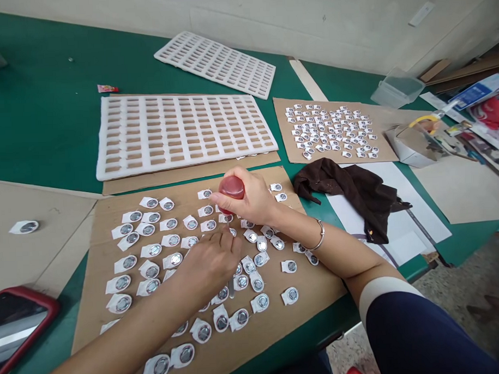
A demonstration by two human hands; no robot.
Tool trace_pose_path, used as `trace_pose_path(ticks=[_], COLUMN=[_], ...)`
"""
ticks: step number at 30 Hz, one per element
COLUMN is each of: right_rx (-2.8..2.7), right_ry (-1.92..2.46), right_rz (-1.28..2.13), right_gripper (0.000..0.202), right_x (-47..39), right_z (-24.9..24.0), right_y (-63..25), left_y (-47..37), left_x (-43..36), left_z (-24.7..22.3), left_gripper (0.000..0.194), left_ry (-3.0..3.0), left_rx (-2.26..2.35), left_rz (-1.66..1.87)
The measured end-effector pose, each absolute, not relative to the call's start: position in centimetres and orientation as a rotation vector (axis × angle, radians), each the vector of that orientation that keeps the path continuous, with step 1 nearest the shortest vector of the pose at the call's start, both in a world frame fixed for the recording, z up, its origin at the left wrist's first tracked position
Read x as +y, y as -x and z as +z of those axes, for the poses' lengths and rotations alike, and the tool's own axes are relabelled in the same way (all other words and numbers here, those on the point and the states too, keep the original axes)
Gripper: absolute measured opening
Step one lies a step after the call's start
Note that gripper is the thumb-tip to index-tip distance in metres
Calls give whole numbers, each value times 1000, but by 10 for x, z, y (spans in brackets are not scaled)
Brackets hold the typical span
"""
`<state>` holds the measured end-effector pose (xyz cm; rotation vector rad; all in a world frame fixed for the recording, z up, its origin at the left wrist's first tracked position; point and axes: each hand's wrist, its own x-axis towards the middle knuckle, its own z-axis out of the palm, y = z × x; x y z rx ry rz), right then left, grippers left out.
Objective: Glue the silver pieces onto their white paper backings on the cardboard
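My right hand (252, 196) is wrapped round a red round-topped tool (232, 187), with a thin tip pointing down at the cardboard sheet (274, 317). Just below it, my left hand (217, 259) has its fingers pressed together close to the tip. What those fingers pinch is hidden. From under the left hand sticks out a narrow metal strip (232, 287); I cannot tell if the hand holds it. Several small round metal discs on white tabbed pieces (260, 303) lie spread over the cardboard around both hands, some under the left forearm.
Behind the cardboard lies a white foam tray (172, 143) with rectangular slots, and a second foam tray (216, 62) farther back. Another cardboard sheet (286, 136) bears more discs. Right of me are a dark brown cloth (348, 192) and yellow-handled scissors (427, 119); a red-cased phone (49, 306) is left.
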<state>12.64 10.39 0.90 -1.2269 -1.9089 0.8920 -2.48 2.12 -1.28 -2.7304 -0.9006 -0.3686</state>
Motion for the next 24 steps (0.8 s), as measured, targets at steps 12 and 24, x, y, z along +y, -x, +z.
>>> trace_pose_path(ticks=[12, 24], right_rx=[-1913, -1892], right_ry=[1212, 1232], right_rz=[884, 899], right_gripper=[40, 41], right_x=[105, 106], right_z=[6, 9], right_y=[-128, -128], left_y=[27, 29], left_x=[24, 24], left_z=[-12, -14], left_gripper=[30, 30], left_ry=[2743, 2826], left_rx=[-856, -925], left_rz=[-439, -495])
